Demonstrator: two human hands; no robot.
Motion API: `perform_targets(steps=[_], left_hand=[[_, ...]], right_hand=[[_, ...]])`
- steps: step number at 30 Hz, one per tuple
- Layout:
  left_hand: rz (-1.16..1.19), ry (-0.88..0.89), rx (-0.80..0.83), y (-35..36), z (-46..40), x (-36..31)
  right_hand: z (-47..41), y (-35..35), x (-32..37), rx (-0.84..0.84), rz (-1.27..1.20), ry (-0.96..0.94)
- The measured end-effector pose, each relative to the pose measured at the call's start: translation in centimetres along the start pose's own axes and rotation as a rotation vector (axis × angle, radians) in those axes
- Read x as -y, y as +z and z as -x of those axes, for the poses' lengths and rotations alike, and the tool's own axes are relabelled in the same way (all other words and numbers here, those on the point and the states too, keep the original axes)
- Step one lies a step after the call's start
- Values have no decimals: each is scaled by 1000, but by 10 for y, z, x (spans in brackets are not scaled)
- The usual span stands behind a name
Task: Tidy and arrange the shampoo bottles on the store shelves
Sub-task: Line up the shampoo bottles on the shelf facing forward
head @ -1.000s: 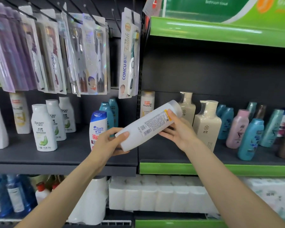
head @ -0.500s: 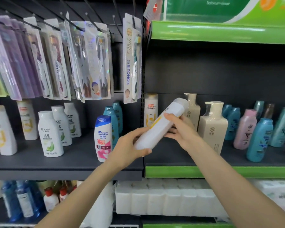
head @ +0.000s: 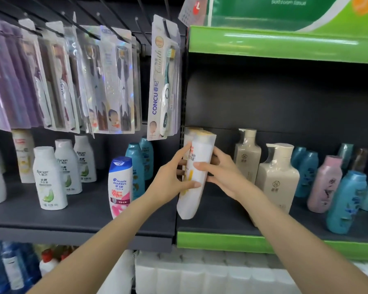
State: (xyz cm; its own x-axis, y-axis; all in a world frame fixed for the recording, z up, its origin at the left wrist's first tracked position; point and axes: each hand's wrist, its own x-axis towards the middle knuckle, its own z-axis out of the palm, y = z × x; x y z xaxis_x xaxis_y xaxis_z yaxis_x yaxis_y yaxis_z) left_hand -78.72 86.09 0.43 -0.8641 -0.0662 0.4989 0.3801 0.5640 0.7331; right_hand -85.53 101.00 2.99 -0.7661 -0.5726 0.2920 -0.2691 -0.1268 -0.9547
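Note:
A white Pantene shampoo bottle (head: pixel 194 187) is nearly upright, cap up, just above the left end of the green-edged shelf (head: pixel 221 240). My left hand (head: pixel 170 183) grips its left side and my right hand (head: pixel 221 172) holds its right side. Another white Pantene bottle (head: pixel 188 136) stands right behind it, mostly hidden. Two cream pump bottles (head: pixel 278 177) stand to the right, then pink (head: pixel 324 183) and teal bottles (head: pixel 346 200). A Head & Shoulders bottle (head: pixel 120 185) stands on the dark left shelf (head: pixel 83 225).
White Rejoice bottles (head: pixel 49 177) line the left shelf, with teal bottles (head: pixel 139 166) behind. Packaged toothbrushes (head: pixel 164 77) hang above on hooks. White tissue rolls (head: pixel 200 272) fill the shelf below, blue bottles (head: pixel 9 266) at lower left. A green upper shelf edge (head: pixel 285 45) overhangs.
The bottle has turned from lying slanted between my hands to nearly upright with its front label facing me, and it has moved down toward the shelf's left end.

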Motion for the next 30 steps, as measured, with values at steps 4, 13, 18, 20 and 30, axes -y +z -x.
perform_targets(steps=[4,13,18,20,30], left_hand=[[-19,16,-35,1,-4,4],[-124,32,-142,4,-7,13],[-61,-31,-96,4,-7,10],[-50,-30,-141,8,-6,8],[-105,-6,-259,23,0,12]], right_hand=[[-9,-3,-10,92,89,35],[-18,-22,-10,159,163,41],[-19,-21,-13,135,142,53],[-18,-16,-14,98,126,20],[-16,-19,-8,83,127,-14]])
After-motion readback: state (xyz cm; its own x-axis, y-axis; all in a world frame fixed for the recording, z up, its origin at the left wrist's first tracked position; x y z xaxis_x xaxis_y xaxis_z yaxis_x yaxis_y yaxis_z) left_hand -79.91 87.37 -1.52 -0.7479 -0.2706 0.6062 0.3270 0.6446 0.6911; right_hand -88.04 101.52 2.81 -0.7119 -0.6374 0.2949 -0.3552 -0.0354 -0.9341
